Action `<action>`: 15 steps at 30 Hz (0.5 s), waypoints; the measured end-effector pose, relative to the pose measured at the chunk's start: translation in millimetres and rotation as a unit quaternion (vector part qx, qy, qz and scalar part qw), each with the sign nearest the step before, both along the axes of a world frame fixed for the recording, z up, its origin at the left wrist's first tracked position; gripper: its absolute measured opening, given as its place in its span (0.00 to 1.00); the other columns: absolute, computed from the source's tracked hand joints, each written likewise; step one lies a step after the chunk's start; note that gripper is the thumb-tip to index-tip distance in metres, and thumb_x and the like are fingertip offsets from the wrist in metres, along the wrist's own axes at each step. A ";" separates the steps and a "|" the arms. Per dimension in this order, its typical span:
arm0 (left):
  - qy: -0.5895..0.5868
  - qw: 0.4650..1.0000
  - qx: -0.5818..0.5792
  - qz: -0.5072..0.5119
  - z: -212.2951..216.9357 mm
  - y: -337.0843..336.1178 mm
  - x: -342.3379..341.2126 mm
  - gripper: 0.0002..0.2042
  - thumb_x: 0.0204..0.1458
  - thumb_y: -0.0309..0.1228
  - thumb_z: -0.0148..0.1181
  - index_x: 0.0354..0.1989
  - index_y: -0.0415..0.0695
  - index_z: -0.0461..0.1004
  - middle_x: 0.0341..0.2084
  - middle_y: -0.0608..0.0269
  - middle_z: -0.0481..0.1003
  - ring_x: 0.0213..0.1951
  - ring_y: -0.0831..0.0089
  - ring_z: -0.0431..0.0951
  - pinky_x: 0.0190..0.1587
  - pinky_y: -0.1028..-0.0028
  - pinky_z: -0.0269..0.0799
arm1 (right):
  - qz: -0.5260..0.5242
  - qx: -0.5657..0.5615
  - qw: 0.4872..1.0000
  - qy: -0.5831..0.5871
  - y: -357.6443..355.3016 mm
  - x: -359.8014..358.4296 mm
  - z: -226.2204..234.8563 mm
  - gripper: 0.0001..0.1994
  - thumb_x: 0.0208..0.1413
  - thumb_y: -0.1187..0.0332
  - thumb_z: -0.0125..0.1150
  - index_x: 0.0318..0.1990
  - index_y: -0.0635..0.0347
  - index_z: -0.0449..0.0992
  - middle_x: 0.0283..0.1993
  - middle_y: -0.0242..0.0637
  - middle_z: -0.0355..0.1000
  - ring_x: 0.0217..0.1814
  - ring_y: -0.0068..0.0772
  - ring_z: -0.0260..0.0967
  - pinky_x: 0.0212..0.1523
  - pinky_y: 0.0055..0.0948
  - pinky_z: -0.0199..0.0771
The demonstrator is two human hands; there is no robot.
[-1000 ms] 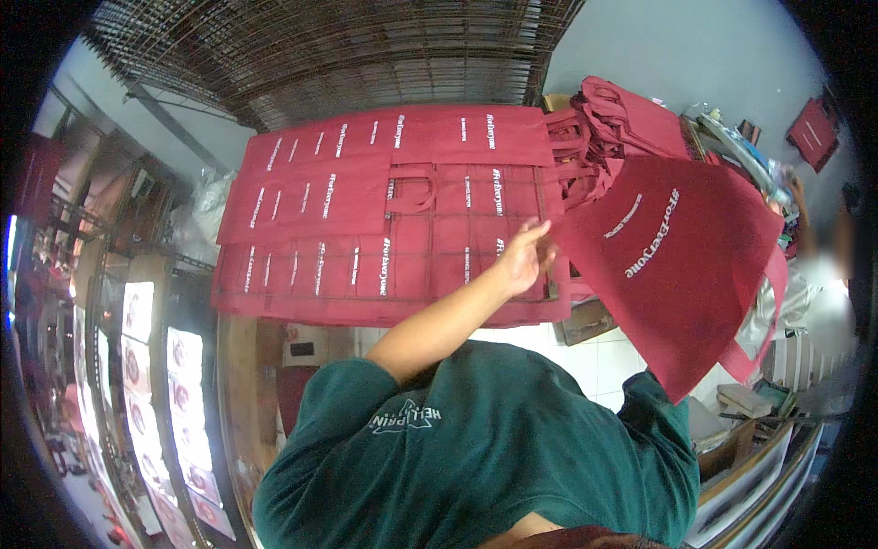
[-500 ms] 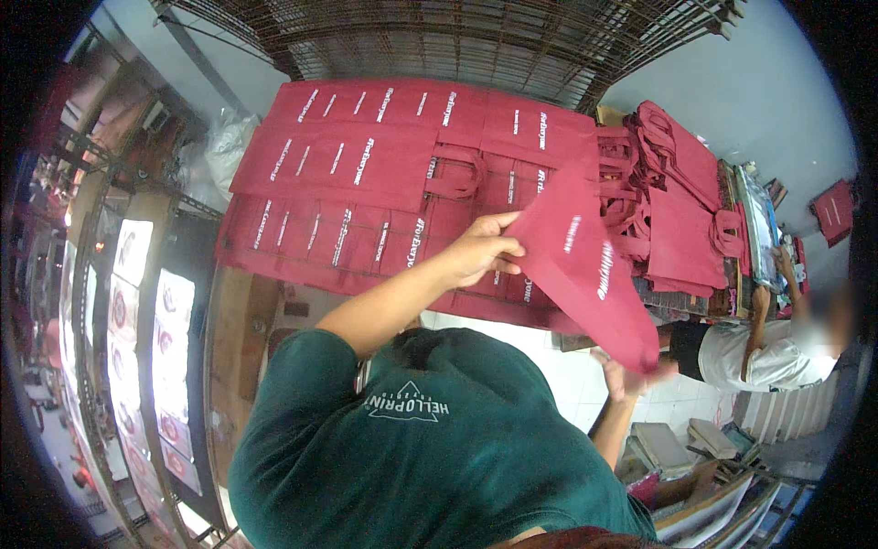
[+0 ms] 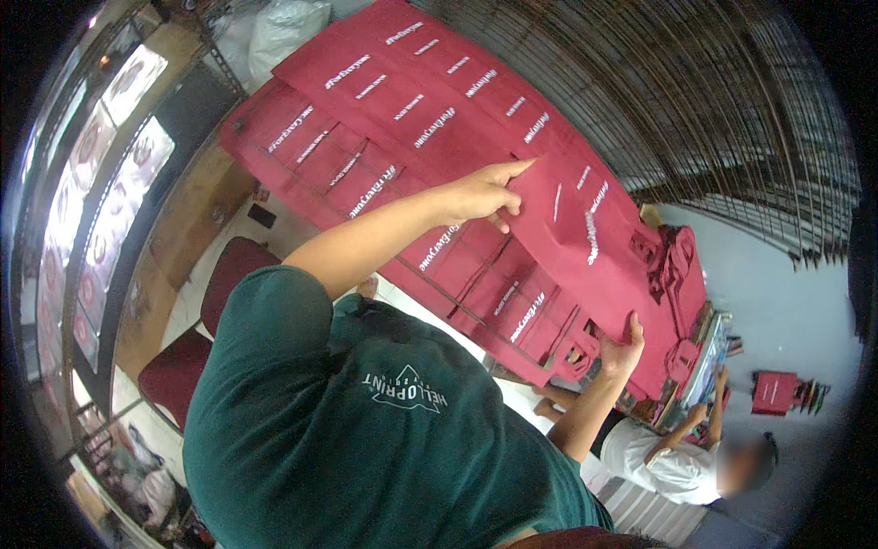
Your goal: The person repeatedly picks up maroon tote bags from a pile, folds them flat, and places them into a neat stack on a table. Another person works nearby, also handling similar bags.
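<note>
A dark red fabric tote bag [image 3: 569, 220] with white print is stretched between my two hands over the table. My left hand [image 3: 485, 194] pinches its near left edge, index finger pointing along the cloth. My right hand [image 3: 622, 349] grips the opposite end, thumb on top; its other fingers are mostly hidden. Beneath and beyond lie rows of matching printed red bags [image 3: 384, 101], overlapping one another across the table. A bag handle loop [image 3: 576, 352] shows beside my right hand.
A stack of red bags with handles [image 3: 677, 274] sits at the table's right end. Beyond it a person in a white shirt [image 3: 663, 467] works with both hands. Wire racks [image 3: 713, 119] line the far side. Dark red chairs [image 3: 240, 279] and a white plastic bag [image 3: 293, 32] are at left.
The held bag, earlier hanging slack and blurred off the table's near right side, is now spread over the printed bags. My right hand has come up toward the table. The view has turned.
</note>
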State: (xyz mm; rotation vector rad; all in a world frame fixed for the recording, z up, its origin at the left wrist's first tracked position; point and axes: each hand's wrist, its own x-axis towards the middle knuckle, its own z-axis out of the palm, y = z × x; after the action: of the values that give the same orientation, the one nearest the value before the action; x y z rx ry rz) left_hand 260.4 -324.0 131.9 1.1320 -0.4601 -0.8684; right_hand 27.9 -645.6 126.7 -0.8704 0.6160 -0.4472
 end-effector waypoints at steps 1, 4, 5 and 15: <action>-0.019 1.000 0.000 0.017 5.3 8.8 6.8 0.34 0.45 0.20 0.47 0.65 0.50 0.48 0.44 0.66 0.68 0.37 0.80 0.69 0.31 0.78 0.73 | -0.004 -0.014 1.000 -0.004 4.4 16.0 0.9 0.18 0.48 0.73 0.59 0.50 0.59 0.67 0.47 0.34 0.69 0.51 0.34 0.64 0.53 0.43 0.63; -0.137 0.976 0.078 0.152 -11.5 29.5 25.2 0.30 0.43 0.21 0.50 0.60 0.45 0.58 0.41 0.62 0.72 0.34 0.78 0.72 0.31 0.78 0.72 | 0.038 -0.104 0.994 0.006 27.2 65.5 -9.2 0.19 0.48 0.75 0.58 0.51 0.58 0.68 0.46 0.34 0.69 0.51 0.33 0.64 0.53 0.41 0.63; -0.181 0.955 0.129 0.198 -38.9 32.5 35.5 0.28 0.42 0.22 0.52 0.58 0.44 0.60 0.39 0.59 0.73 0.34 0.74 0.74 0.33 0.75 0.73 | 0.044 -0.134 0.989 0.036 23.1 78.8 -30.2 0.22 0.48 0.77 0.57 0.53 0.57 0.66 0.45 0.34 0.68 0.47 0.33 0.65 0.49 0.37 0.65; -0.336 0.793 0.381 0.337 -199.1 28.5 70.5 0.22 0.37 0.24 0.55 0.46 0.34 0.69 0.36 0.39 0.72 0.39 0.49 0.74 0.43 0.59 0.70 | 0.005 -0.378 0.850 0.367 18.5 156.5 -230.5 0.34 0.42 0.68 0.66 0.53 0.76 0.54 0.44 0.39 0.63 0.47 0.31 0.59 0.48 0.35 0.62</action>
State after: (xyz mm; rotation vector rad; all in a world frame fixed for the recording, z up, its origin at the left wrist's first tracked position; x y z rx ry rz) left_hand 330.8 -295.5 -67.1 2.2034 -0.2186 0.0663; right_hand 184.3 -627.1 -103.8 -1.8414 1.1696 -0.3323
